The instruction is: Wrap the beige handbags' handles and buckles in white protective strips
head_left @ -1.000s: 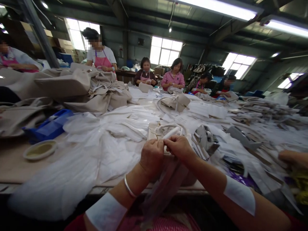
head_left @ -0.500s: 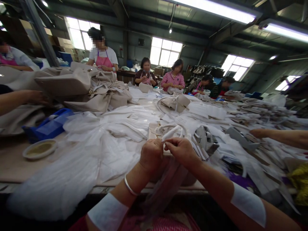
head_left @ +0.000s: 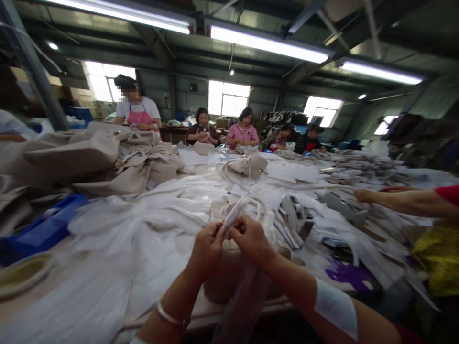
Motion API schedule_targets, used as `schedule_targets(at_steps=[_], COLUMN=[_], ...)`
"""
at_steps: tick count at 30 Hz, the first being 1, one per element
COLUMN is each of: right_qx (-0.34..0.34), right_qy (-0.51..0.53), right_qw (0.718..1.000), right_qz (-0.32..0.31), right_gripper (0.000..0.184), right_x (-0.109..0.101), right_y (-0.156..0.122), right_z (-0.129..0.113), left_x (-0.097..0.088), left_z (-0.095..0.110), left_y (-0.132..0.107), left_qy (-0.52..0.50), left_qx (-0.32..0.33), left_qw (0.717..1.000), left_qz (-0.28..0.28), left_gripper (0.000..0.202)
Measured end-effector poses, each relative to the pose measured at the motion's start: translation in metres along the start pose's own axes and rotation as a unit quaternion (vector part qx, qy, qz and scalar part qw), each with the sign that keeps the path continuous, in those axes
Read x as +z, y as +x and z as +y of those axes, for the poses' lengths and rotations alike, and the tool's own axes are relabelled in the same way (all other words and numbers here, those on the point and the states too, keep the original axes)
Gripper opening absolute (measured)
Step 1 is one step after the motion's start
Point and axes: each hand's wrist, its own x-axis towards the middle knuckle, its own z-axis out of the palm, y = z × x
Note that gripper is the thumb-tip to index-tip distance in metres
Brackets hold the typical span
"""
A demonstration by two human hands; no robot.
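My left hand (head_left: 207, 244) and my right hand (head_left: 252, 240) meet over a beige handbag (head_left: 221, 274) at the table's front edge. Between the pinched fingers of both hands is a thin white wrapping sheet (head_left: 236, 211). Its upper end sticks up in a twisted strip, and a sheer length hangs down over the bag's front. Just beyond my fingers the bag's handle (head_left: 261, 206) shows, partly covered in white. Whether the sheet goes round the handle under my fingers is hidden.
On the left lie a pile of beige bags (head_left: 82, 155), a blue tape dispenser (head_left: 46, 229) and a shallow round dish (head_left: 27, 272). A metal tape dispenser (head_left: 294, 212) stands right of the bag. A co-worker's arm (head_left: 398, 198) reaches in from the right. White sheets (head_left: 150, 229) cover much of the table.
The white sheet's end now stands up above my fingers, and both hands have drawn closer together. My view has tilted up and shifted right.
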Motion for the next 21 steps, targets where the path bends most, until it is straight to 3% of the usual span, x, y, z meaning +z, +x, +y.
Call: schedule_targets(at_steps=[5,9,11,18,21], right_qx=[0.048,-0.022,-0.052,-0.219,-0.156], right_qy=[0.061,0.141,0.157,0.052,0.026], right_qw=[0.996,0.985,0.980,0.966,0.979], right_qz=[-0.032,-0.101,-0.107,-0.130,-0.132], right_gripper=[0.012,0.018,0.019,0.014,0.009], right_x=[0.002,0.003,0.004,-0.002,-0.003], right_y=[0.010,0.014,0.014,0.023,0.033], right_z=[0.006,0.010,0.011,0.010,0.013], left_x=[-0.006,-0.011,-0.012,-0.013,-0.012], left_z=[-0.007,-0.014,-0.019,-0.018,-0.013], left_y=[0.005,0.008,0.011,0.013,0.010], left_qy=[-0.039,-0.092,-0.120,-0.232,-0.281], left_qx=[-0.040,-0.070,-0.089,-0.188,-0.187], left_qw=[0.998,0.992,0.986,0.952,0.937], left_qz=[-0.013,-0.054,-0.069,-0.073,-0.087], left_gripper=[0.031,0.040,0.042,0.039,0.034])
